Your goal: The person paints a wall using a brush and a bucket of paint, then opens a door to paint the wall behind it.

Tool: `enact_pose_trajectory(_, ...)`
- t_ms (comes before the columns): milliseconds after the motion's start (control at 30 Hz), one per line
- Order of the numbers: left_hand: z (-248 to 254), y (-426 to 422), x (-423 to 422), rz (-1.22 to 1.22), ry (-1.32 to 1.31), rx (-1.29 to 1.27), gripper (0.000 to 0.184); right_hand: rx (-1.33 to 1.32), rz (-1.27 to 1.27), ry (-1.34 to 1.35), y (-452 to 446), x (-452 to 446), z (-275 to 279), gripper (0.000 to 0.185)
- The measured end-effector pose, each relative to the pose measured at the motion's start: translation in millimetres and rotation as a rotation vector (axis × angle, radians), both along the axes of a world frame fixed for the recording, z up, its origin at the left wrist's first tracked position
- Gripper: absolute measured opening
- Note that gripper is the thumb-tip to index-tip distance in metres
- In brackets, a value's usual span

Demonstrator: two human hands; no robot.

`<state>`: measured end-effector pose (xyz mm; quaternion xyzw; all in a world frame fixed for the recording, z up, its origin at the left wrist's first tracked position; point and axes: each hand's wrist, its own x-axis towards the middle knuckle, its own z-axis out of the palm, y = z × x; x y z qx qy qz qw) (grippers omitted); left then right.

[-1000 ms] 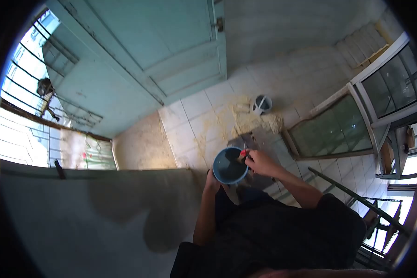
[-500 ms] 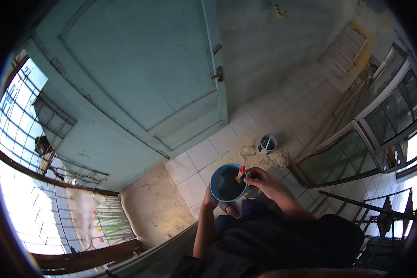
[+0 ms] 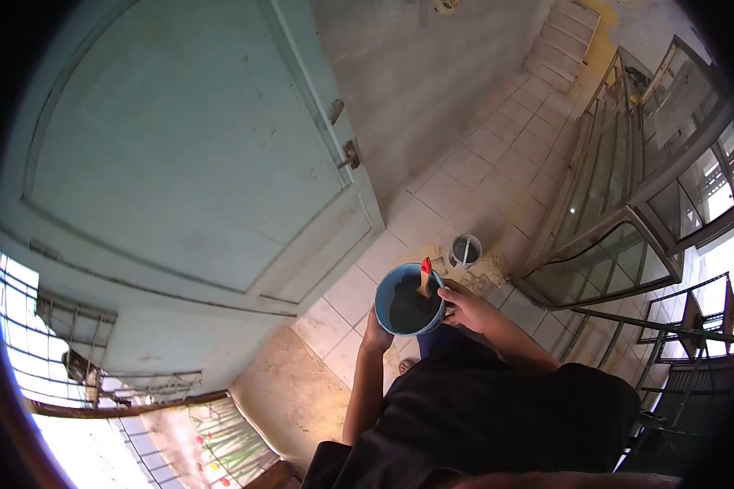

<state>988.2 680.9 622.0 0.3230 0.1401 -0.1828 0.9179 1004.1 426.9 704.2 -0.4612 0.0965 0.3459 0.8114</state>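
Note:
A blue bucket (image 3: pixel 380 292) with dark grey contents is held up in front of my body, tilted a little towards me. My left hand (image 3: pixel 376 332) wraps round its lower left side, fingers partly hidden behind it. On the bucket's right rim my right hand (image 3: pixel 463 306) is closed, thumb at the edge. Inside leans a paintbrush (image 3: pixel 425 279) with a red-tipped handle, its lower end in the grey contents; neither hand grips it.
A small pail (image 3: pixel 465 251) with a pale stick stands on the tiled floor beside crumbly debris (image 3: pixel 491 270). A pale green door (image 3: pixel 204 163) is at left. Glass-paned frames (image 3: pixel 599 261) and a metal rack (image 3: pixel 685 330) stand at right.
My right hand has let go of the paintbrush and moved onto the bucket's right side. The brush now leans in the bucket. The view has shifted, and the bucket is tilted more towards me.

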Motion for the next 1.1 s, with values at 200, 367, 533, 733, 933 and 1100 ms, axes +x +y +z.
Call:
enact_pose_trajectory(200,1.7,4.0,112.7,-0.224,-0.476,0.487,0.052,0.018,-0.053,-0.008,-6.6,86.4,2.1,0.068)
enact_pose_trajectory(367,32.1,-5.9,198.3,-0.222,-0.464,0.326,0.059,0.101,-0.16,0.009,-18.4,144.4,2.8,0.063)
enact_pose_trajectory(533,62.2,-3.6,304.4,0.039,-0.311,1.381,0.043,0.111,-0.297,-0.007,-25.7,188.7,9.2,0.066)
enact_pose_trajectory(733,145.4,11.7,386.5,0.575,-0.775,1.804,0.032,0.04,-0.398,-0.082,-30.1,234.3,13.1,0.069)
enact_pose_trajectory(933,162.9,27.1,428.4,0.655,-0.853,1.842,0.04,0.054,-0.504,-0.078,-13.8,272.4,24.3,0.086)
enact_pose_trajectory(1100,162.4,25.8,436.2,0.705,-0.867,1.877,0.039,0.01,-0.541,-0.101,1.4,310.5,37.6,0.097)
